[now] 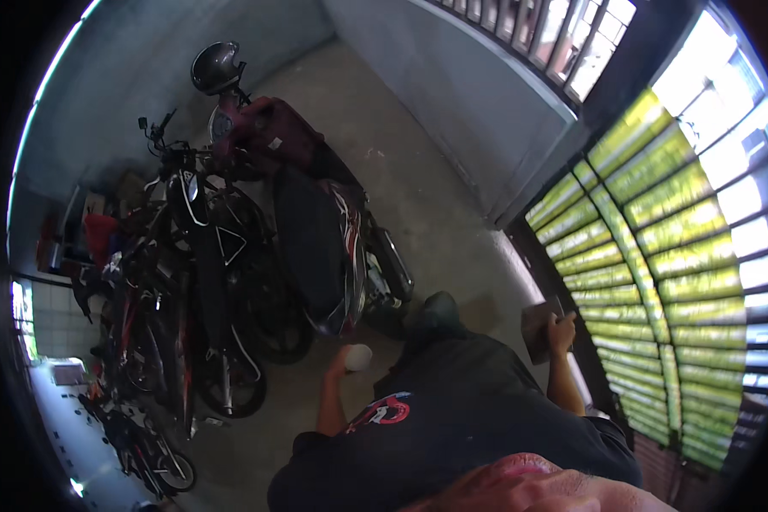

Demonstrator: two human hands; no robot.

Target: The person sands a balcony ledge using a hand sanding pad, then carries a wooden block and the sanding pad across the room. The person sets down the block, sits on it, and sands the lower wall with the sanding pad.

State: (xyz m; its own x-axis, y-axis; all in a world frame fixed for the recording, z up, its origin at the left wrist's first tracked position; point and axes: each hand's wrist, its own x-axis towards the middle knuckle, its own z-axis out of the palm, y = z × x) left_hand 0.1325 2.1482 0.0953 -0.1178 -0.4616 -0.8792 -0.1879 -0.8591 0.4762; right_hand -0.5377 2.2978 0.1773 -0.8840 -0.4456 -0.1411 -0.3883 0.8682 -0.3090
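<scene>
On the left, my left hand [336, 363] is closed around a pale, rounded thing [359, 357] whose kind I cannot make out. It is held low beside my dark shirt, close to the rear of the nearest motorbike. Off to the right, my right hand [561, 331] grips a flat, dark brown, box-like thing [538, 333] by its edge. That thing hangs near the barred gate, and its far side is hidden. My two hands are well apart, one on each side of my body.
A dark red scooter [269, 136] with a black seat stands ahead on the left, a dark helmet [216, 68] at its front. Several motorbikes [205, 256] crowd the left side. A barred gate with yellow-green sheeting [631, 247] runs along the right, beside a low grey wall [461, 102].
</scene>
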